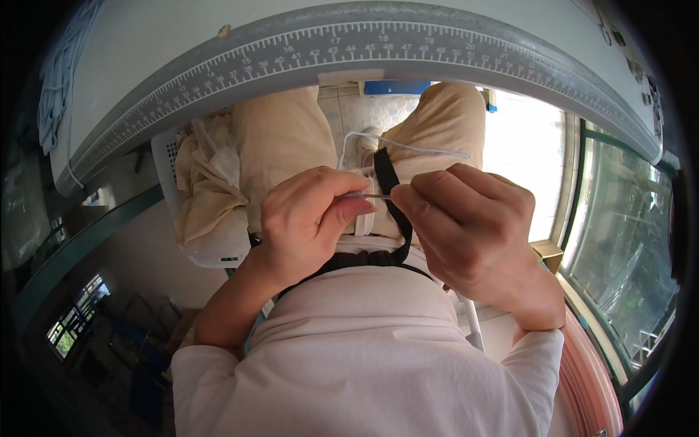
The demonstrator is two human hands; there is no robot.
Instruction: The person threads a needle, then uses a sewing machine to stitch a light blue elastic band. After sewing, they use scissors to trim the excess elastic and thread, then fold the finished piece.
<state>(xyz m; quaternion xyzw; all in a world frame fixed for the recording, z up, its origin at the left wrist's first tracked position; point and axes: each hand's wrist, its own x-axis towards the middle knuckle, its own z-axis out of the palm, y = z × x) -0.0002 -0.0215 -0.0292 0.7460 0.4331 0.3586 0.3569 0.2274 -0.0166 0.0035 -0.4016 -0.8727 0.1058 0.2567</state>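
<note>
Over my lap, both hands are raised close together with the fingers pinched. My left hand is closed on a small pale piece at its thumb and fingertips. From that piece a thin metal rod spans the short gap to my right hand, whose fingers are closed round its other end. A white cord rises beside my left fingers and bends over to the right above my hands; its join with the pale piece is hidden. Between and behind my hands hangs a black strap that runs down to my waist.
Ahead curves a table edge with a grey ruler strip. A white basket with beige fabric stands at my left. Light blue cords hang at the table's left end. Glass panels and pink material are on the right.
</note>
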